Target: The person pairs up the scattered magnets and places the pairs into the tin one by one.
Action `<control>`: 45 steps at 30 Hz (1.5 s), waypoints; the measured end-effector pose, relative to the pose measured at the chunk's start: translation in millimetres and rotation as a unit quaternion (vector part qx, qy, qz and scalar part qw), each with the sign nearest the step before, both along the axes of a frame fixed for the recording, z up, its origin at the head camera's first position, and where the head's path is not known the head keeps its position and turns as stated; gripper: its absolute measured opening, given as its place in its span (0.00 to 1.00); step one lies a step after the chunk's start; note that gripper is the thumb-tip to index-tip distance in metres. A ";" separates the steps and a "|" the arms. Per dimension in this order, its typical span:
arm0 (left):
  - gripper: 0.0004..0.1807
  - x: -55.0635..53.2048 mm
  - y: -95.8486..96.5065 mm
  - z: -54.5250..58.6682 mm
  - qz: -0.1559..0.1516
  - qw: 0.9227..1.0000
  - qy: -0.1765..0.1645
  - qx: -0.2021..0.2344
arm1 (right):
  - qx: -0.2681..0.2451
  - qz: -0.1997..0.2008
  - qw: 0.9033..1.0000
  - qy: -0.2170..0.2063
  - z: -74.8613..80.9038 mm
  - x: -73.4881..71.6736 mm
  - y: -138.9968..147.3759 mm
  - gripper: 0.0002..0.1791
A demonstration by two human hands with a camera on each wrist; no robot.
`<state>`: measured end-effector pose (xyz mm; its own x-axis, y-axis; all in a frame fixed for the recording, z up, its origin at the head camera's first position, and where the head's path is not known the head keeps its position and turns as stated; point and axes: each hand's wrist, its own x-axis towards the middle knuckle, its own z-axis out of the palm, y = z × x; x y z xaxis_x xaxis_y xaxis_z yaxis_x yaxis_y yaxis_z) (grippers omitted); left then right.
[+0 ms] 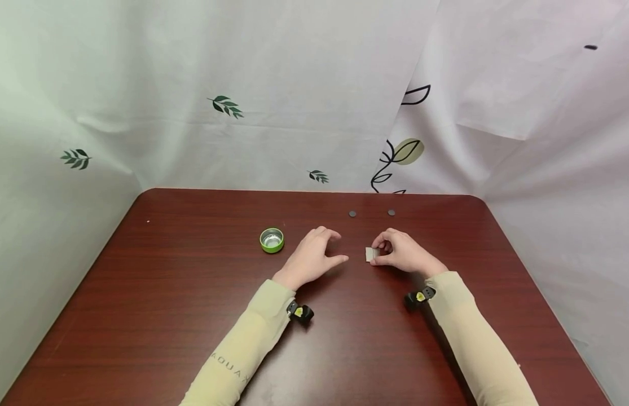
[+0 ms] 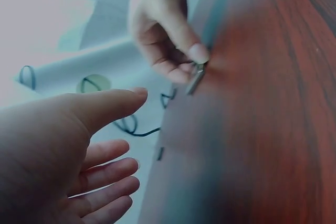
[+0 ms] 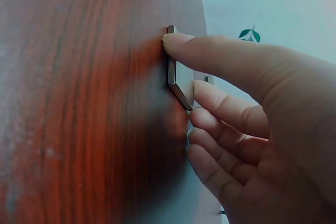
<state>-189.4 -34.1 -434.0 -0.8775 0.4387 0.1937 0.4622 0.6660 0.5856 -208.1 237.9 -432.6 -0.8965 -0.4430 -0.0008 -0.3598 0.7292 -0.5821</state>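
My right hand (image 1: 404, 252) pinches a small flat rectangular silver-grey piece (image 1: 369, 255) between thumb and fingers, low at the tabletop. In the right wrist view the thumb lies at one end of the pale-faced, dark-edged piece (image 3: 181, 80) and the fingertips are by its other end. Its exact kind is not clear. My left hand (image 1: 308, 259) hovers to its left, thumb and fingers spread apart with nothing between them. Left of that hand stands a small round green dish (image 1: 272, 250) with a shiny metal inside.
Two small dark round discs (image 1: 352, 213) lie near the back edge of the reddish-brown wooden table (image 1: 167, 299). Pale curtains (image 1: 294, 113) with leaf prints hang behind and at both sides. Each wrist wears a black strap with a small device.
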 end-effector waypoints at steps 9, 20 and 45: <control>0.29 7.2 -41.3 15.9 0.050 0.998 -0.003 0.038 | 0.009 -0.039 0.999 0.020 -4.0 3.3 4.5 0.22; 0.34 6.0 -83.3 19.9 0.099 0.993 0.007 0.069 | 0.002 -0.044 0.999 0.021 -2.2 7.0 5.4 0.20; 0.43 -2.3 -125.4 -6.1 0.130 0.987 -0.039 0.084 | 0.007 -0.025 0.999 -0.047 4.4 -3.7 6.8 0.19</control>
